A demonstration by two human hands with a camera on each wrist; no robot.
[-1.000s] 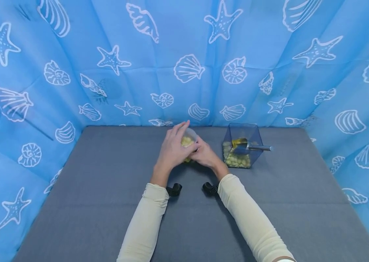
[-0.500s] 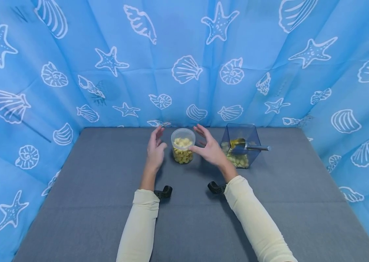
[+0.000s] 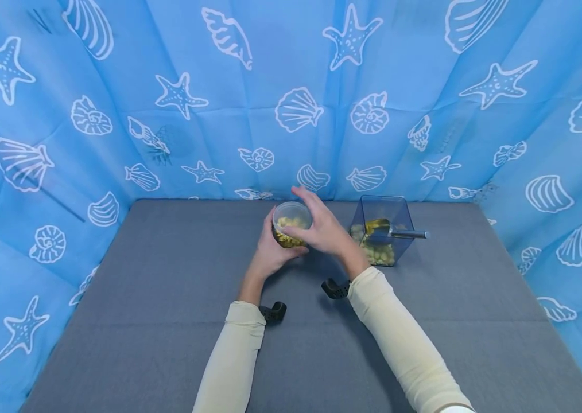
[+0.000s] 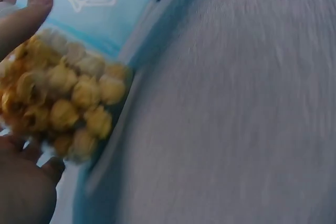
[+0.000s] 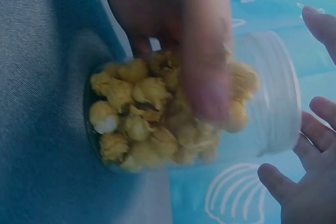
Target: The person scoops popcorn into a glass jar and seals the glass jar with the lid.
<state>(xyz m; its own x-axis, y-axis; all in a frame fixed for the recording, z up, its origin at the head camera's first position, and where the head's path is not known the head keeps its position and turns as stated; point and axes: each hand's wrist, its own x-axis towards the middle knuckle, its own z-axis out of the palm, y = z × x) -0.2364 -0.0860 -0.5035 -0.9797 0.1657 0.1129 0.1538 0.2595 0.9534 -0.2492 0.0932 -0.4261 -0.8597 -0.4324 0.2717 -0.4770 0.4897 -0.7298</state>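
Note:
A clear round jar [image 3: 291,213], partly filled with yellow caramel popcorn [image 5: 152,114], stands upright near the back of the table. My left hand [image 3: 268,250] grips the jar's body from the left, its thumb across the near side, large in the right wrist view. Over the jar's right side, my right hand [image 3: 324,228] is spread, with the thumb over the near rim and the fingers behind. In the right wrist view, those fingers [image 5: 320,127] stand relaxed around the jar's translucent rim [image 5: 281,93]. The left wrist view shows the popcorn inside up close.
Right of the jar stands a blue-tinted square bin [image 3: 402,252] with popcorn in its lower part. A metal scoop [image 3: 408,233] lies in it, handle sticking out to the right. The grey table [image 3: 167,344] ends at a blue shell-patterned curtain [image 3: 249,132] behind.
Both hands were around the jar, then spread apart from it. Now my left hand has come back and grips its body, while my right hand has moved in over the rim.

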